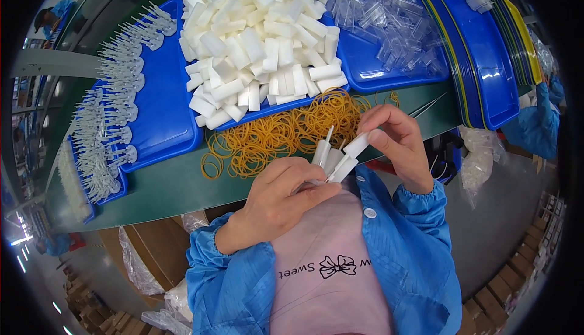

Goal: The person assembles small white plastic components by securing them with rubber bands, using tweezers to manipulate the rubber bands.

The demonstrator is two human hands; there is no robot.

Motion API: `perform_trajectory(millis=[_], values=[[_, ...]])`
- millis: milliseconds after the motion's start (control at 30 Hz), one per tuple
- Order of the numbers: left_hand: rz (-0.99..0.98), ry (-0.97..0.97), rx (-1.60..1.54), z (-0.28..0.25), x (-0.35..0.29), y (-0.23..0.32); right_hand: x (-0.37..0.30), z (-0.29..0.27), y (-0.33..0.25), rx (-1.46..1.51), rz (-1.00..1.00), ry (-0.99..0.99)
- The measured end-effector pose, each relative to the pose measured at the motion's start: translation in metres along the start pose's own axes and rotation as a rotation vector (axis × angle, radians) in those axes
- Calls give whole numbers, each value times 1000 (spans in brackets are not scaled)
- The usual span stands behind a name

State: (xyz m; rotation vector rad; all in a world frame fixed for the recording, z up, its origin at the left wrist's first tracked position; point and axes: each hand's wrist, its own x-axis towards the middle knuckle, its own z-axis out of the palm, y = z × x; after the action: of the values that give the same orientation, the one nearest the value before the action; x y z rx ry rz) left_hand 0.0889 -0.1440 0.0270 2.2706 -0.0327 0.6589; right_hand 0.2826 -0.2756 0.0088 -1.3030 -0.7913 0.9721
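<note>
Close to my body, just over the table's near edge, my left hand (277, 201) is closed around a small bundle of pale plastic pieces (322, 152), some with thin stems pointing up. A white foam block (344, 168) also sits at its fingertips. My right hand (395, 143) pinches another white foam block (357, 146) between thumb and fingers, right beside the bundle. How the pieces join is partly hidden by my left fingers. Behind both hands lies a loose heap of yellow-brown rubber bands (280, 131) on the green tabletop (176, 192).
A high pile of white foam blocks (261, 37) fills the middle blue tray. Clear plastic pieces (383, 24) lie in the tray to its right. Stemmed white plastic parts (112, 110) line the left tray (161, 97). Tweezers (429, 105) rest near stacked blue trays (471, 55).
</note>
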Motion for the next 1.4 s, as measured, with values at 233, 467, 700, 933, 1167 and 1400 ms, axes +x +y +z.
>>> perform_trajectory(millis=[233,467,700,933,1167,1400], values=[[-11,104,-14,3,-4,-2,-3,18,-3,-104,-164,-67],[-73,268,-128,13,-8,-1,-10,32,-6,-233,-265,-12],[-158,70,-169,5,-9,-10,-11,16,-23,-181,-178,-213],[-374,123,-241,4,-13,-6,-15,-34,3,-513,-10,245],[-305,138,-191,4,-11,-9,-16,-26,22,-1238,-181,409],[-41,74,-151,3,-8,-12,-17,-18,3,-264,-128,288]])
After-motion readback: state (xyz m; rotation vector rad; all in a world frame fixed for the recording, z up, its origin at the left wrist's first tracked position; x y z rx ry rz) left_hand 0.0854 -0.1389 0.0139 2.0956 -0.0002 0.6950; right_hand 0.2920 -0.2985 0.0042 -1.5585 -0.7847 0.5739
